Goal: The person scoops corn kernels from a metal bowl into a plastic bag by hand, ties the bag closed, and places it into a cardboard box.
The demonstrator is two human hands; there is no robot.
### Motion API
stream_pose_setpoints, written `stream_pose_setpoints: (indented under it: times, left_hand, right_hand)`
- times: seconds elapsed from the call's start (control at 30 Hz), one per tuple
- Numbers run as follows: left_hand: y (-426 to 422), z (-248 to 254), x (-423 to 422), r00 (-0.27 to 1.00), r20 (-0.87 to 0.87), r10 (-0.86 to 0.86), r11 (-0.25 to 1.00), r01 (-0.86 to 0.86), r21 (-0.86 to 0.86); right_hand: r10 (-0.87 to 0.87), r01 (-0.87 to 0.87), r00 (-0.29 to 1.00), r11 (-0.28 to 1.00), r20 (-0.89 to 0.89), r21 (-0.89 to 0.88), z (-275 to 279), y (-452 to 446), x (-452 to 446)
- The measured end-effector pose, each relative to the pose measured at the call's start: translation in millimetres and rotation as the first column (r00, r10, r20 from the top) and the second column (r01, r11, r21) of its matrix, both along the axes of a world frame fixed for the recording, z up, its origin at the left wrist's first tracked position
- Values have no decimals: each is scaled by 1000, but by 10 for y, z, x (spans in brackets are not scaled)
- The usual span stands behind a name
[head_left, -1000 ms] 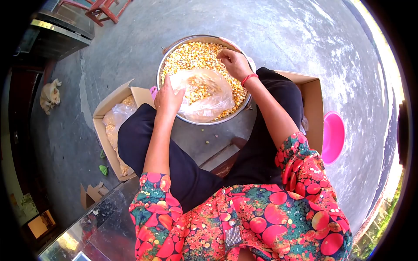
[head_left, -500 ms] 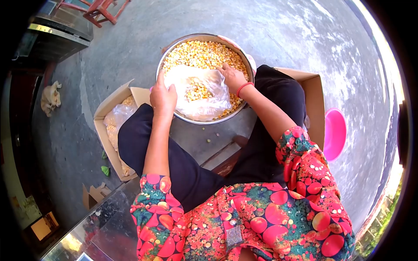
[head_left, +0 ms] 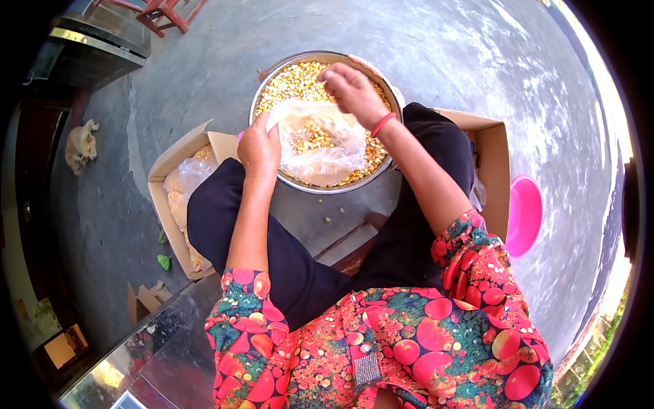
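A round metal basin (head_left: pixel 325 191) full of yellow and white corn kernels (head_left: pixel 289 85) stands between my knees. On the kernels lies a clear plastic bag (head_left: pixel 330 167), its mouth spread and some corn showing inside. My left hand (head_left: pixel 260 148) pinches the bag's left edge at the basin's rim. Raised over the far right part of the basin is my right hand (head_left: pixel 354 94), with a red bracelet at the wrist. Its fingers are curled together, and whatever they hold, if anything, is hidden.
At my left is an open cardboard box (head_left: pixel 163 204) with bagged corn inside. Another cardboard box (head_left: pixel 492 157) is at my right, beside a pink basin (head_left: pixel 524 218). A red wooden stool (head_left: pixel 163 13) and a pale crumpled sack (head_left: pixel 82 146) are farther off.
My right hand has lifted off the bag's right edge and moved up and left over the kernels, its fingers curling. My left hand stays on the bag, whose right side has sunk slightly.
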State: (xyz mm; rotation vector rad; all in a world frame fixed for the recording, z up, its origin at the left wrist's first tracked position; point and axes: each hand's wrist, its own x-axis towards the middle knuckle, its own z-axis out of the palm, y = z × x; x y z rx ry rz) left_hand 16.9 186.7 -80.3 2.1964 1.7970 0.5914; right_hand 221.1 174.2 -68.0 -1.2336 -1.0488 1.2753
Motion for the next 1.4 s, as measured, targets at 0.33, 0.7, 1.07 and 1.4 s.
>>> stream_pose_setpoints:
  times: [0.33,0.7,1.07,1.4]
  left_hand:
    - [37,-87,-36,992,119,-31,999,28,23]
    - [16,28,-22,1000,22,0,997,2,-74]
    - [65,-88,-95,993,114,-37,995,47,-84]
    - [-68,222,79,922,-31,-386,833,363,418]
  right_hand:
    - [238,-403,628,914,741,47,-485,-165,-437]
    - [115,-512,599,815,792,269,-431,-249,-379]
    - [93,-467,559,856,824,221,-352,-175,-139]
    - [-93,-67,412,989,906,132,-710,-34,557]
